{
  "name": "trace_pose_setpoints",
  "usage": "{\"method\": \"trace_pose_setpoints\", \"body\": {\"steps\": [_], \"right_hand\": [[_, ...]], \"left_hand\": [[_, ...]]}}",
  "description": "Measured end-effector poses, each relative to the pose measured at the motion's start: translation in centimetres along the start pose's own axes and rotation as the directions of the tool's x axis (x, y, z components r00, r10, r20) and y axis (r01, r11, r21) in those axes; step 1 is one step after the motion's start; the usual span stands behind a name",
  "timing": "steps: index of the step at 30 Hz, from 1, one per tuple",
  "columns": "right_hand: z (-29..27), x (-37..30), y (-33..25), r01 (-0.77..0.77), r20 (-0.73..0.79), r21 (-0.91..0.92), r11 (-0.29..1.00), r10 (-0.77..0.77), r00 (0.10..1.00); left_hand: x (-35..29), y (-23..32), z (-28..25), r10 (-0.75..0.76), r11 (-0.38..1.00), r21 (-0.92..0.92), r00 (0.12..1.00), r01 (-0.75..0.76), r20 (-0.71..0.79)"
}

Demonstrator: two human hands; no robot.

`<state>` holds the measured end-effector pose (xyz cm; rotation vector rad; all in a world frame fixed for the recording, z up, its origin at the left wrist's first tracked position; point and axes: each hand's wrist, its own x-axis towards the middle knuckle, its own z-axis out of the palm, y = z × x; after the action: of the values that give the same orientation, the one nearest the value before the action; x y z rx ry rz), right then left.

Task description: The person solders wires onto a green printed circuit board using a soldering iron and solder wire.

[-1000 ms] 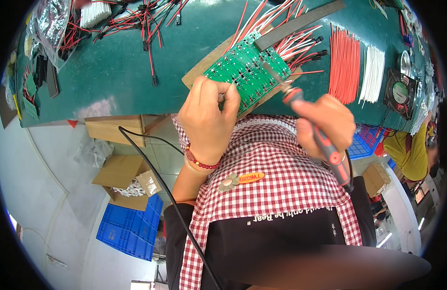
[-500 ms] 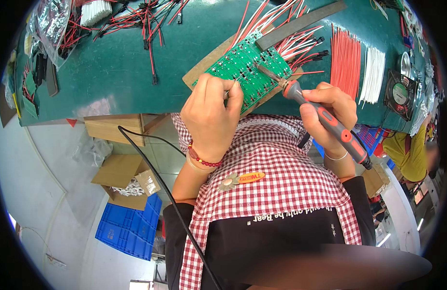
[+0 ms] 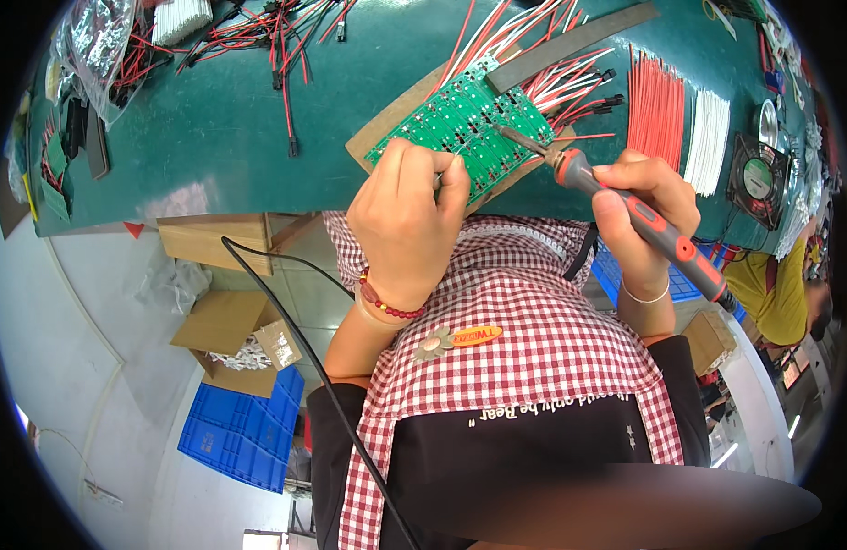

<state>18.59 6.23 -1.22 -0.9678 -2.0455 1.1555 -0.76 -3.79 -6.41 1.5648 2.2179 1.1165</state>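
My right hand (image 3: 657, 211) grips a grey and red soldering iron (image 3: 651, 225), its tip just above a green circuit board (image 3: 483, 124). Closed in a pinch, my left hand (image 3: 410, 206) is at the board's near left edge. A thin pale wire (image 3: 462, 147) shows at its fingertips over the board; most of it is hidden. The board lies tilted on a brown backing board (image 3: 387, 126). Red and white wires (image 3: 561, 87) run from its far side, and a dark flat bar (image 3: 575, 48) lies across them.
Right of the board are bundles of red wires (image 3: 655, 105) and white wires (image 3: 709, 142), then a black fan (image 3: 759, 181). Connector leads (image 3: 281, 46) and a clear plastic bag (image 3: 98, 55) lie far left. A black cable (image 3: 286, 316) hangs near my left arm.
My right hand has moved right and slightly toward me, drawing the soldering iron's tip right across the board. My left hand has shifted slightly right and stays pinched.
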Motion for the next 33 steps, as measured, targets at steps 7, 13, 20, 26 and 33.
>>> {"method": "trace_pose_setpoints", "body": {"steps": [7,13,20,26,33], "right_hand": [[0.4,0.2,0.6,-0.012,-0.022,0.047,0.999,0.013,1.000],[0.5,0.3,0.7,0.014,0.004,0.036,0.999,-0.014,1.000],[0.2,1.0,0.6,0.076,0.030,0.019,0.997,-0.077,0.997],[0.0,0.9,0.0,0.076,0.052,0.006,0.997,-0.076,0.996],[0.0,0.1,0.3,0.078,-0.064,0.073,0.994,-0.074,0.995]], "left_hand": [[0.0,0.0,0.4,-0.003,1.000,0.005,1.000,0.003,0.007],[0.0,-0.1,0.5,0.003,1.000,0.025,1.000,-0.003,0.011],[0.2,0.2,0.7,-0.010,0.999,0.037,0.998,0.007,0.068],[0.2,0.7,0.3,-0.028,0.999,0.023,0.990,0.025,0.138],[0.3,0.7,-1.0,-0.056,0.996,-0.060,0.996,0.060,0.065]]}}
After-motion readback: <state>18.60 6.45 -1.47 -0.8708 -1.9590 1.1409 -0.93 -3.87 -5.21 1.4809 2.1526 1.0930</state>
